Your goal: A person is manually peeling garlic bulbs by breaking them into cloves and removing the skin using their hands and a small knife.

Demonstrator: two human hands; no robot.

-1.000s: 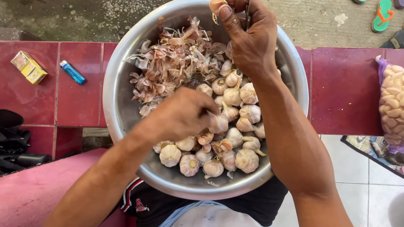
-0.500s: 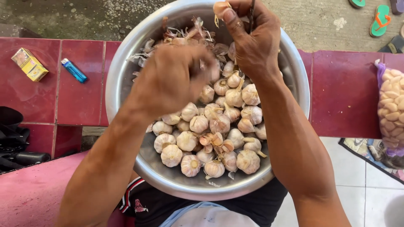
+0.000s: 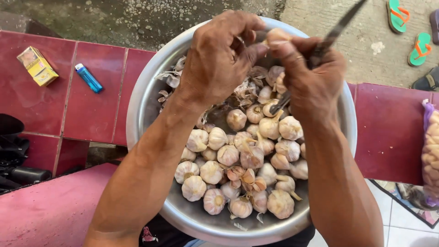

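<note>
A large steel bowl (image 3: 137,119) rests on my lap, holding several whole garlic bulbs (image 3: 228,155) and loose papery skins (image 3: 171,77) at its far side. My left hand (image 3: 219,55) is raised over the far part of the bowl, fingers curled and pinching a garlic piece (image 3: 277,35) together with my right hand. My right hand (image 3: 315,77) grips a thin dark knife (image 3: 340,25) whose blade sticks up and away, thumb pressed on the garlic piece.
A red tiled ledge (image 3: 59,110) runs behind the bowl, with a small yellow box (image 3: 37,66) and a blue lighter (image 3: 88,78) on it. A mesh bag of garlic (image 3: 430,151) lies at the right edge. Green sandals (image 3: 407,27) sit on the concrete beyond.
My left hand rose from the bulbs in the bowl's middle up to the far rim, meeting my right hand at the garlic piece. The view has shifted slightly.
</note>
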